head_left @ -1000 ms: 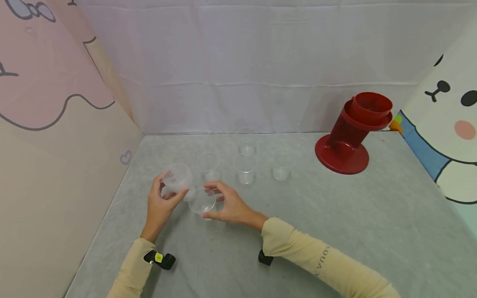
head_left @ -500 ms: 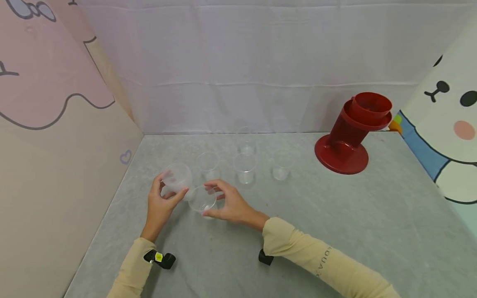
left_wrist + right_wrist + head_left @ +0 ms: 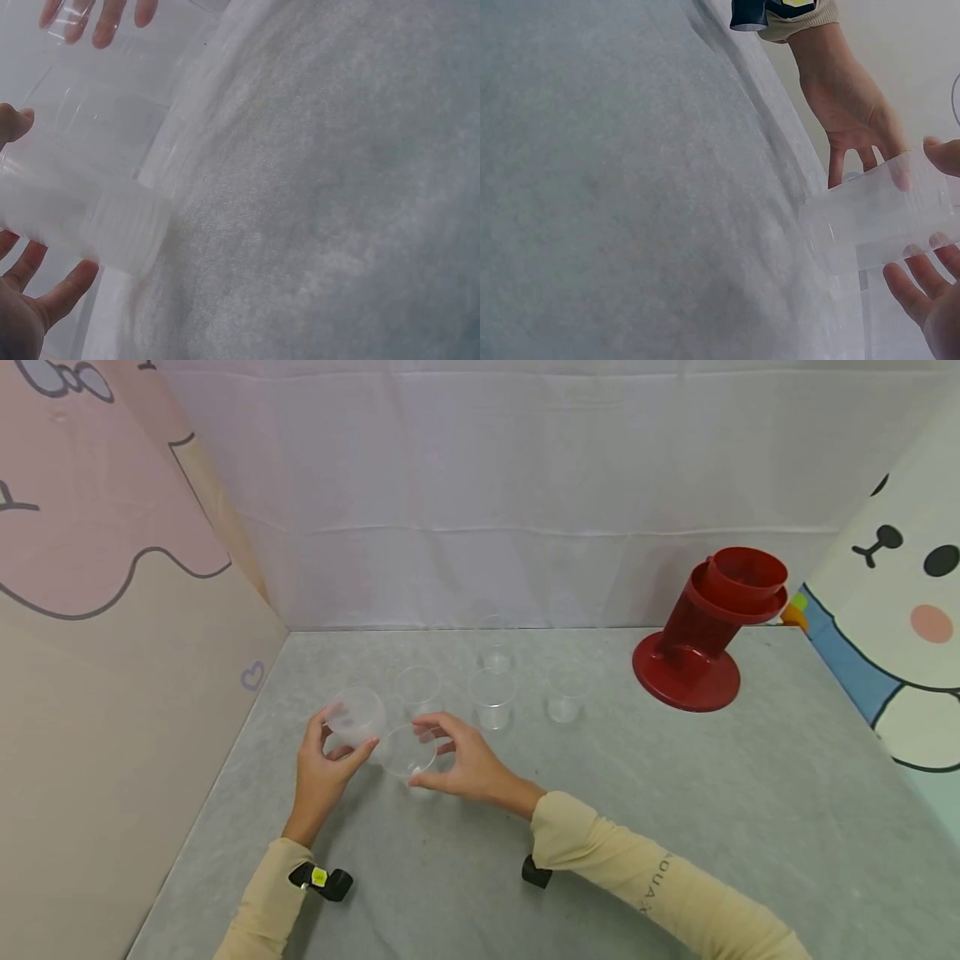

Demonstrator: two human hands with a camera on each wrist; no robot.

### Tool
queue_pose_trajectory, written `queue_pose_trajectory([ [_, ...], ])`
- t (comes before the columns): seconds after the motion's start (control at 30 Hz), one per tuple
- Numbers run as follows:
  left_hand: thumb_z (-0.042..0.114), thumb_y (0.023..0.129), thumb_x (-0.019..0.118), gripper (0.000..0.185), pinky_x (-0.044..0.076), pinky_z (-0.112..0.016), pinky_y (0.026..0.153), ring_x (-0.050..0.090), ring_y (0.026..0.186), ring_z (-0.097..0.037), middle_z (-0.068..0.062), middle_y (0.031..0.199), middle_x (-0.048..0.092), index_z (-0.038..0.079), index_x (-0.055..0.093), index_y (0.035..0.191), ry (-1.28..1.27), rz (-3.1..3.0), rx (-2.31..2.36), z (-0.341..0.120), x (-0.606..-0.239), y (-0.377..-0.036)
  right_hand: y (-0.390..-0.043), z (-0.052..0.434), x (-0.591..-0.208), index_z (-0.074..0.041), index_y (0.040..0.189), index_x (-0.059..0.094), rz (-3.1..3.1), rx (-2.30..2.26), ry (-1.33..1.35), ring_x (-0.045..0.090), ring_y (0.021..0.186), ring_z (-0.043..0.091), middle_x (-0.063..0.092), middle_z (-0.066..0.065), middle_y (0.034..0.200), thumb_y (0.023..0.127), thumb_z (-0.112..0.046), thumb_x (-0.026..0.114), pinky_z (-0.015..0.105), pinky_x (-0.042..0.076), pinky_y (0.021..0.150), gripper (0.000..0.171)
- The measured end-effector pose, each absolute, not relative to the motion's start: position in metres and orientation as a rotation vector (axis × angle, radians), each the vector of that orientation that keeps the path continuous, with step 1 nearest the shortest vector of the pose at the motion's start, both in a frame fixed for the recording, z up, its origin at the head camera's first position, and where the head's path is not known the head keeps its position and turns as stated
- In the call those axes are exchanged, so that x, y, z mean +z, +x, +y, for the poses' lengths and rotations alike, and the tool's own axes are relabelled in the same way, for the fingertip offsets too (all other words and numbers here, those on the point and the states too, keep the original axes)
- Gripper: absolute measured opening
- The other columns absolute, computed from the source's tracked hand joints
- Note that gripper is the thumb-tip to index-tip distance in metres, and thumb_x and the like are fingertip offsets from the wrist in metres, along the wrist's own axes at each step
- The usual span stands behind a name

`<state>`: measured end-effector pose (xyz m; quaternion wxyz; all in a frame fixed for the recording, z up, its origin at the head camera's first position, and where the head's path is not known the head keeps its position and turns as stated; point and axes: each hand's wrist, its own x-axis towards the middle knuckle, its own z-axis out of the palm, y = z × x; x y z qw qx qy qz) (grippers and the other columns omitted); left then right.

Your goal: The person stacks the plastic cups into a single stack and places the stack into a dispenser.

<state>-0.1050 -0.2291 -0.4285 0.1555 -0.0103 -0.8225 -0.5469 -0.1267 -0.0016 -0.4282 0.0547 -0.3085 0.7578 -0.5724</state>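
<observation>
Cloudy plastic cup (image 3: 356, 714), or a nested stack of them (I can't tell which), sits mouth up at the left part of the grey table (image 3: 675, 827). Left hand (image 3: 326, 770) grips it, thumb on the near side and fingers curled round the other. Just to its right is a clear cup (image 3: 409, 752), mouth up, grasped by the right hand (image 3: 468, 762) between thumb and curled fingers; whether the two cups touch is hard to see. Behind them stand more see-through cups: a left rear cup (image 3: 418, 687), then a middle cup (image 3: 492, 695) with a far cup (image 3: 495, 645) directly behind it, then a right rear cup (image 3: 566, 693) beside that pair. Well apart, near the table's back right edge, a red stand (image 3: 693, 635) leans rightward on its round base, and beyond it hangs a panel (image 3: 900, 618) printed with a cartoon animal.
</observation>
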Motion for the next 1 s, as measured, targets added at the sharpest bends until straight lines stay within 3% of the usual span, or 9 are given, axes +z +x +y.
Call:
queue_pose_trajectory([
  [0.47,0.003,0.077,0.078,0.069,0.053,-0.040,0.080,0.048,0.112,-0.013,-0.010,0.132,0.047,0.000,0.042,0.136,-0.040,-2.339,-1.581,-0.229,-0.430,-0.106,-0.133,0.001,-0.410,-0.018,0.132,0.049,2.317,-1.752,-1.000,0.056,0.107,0.012,0.057,-0.005,0.121,0.073,-0.022,0.084,0.031,0.050,0.086,0.069],
  [0.8,0.003,0.077,0.078,0.069,0.053,-0.041,0.080,0.048,0.108,-0.009,-0.010,0.131,0.048,-0.001,0.042,0.135,-0.048,-2.343,-1.553,-0.229,-0.431,-0.106,-0.140,0.003,-0.398,-0.014,0.131,0.050,2.310,-1.766,-1.037,0.057,0.105,0.018,0.057,-0.002,0.119,0.073,-0.019,0.084,0.031,0.051,0.085,0.068],
  [1.0,0.003,0.077,0.077,0.069,0.054,-0.040,0.079,0.049,0.107,-0.007,-0.011,0.131,0.048,0.000,0.042,0.136,-0.055,-2.340,-1.562,-0.229,-0.431,-0.106,-0.142,0.002,-0.395,-0.015,0.132,0.050,2.322,-1.754,-1.046,0.056,0.104,0.009,0.057,-0.003,0.120,0.073,-0.020,0.084,0.029,0.051,0.084,0.068],
])
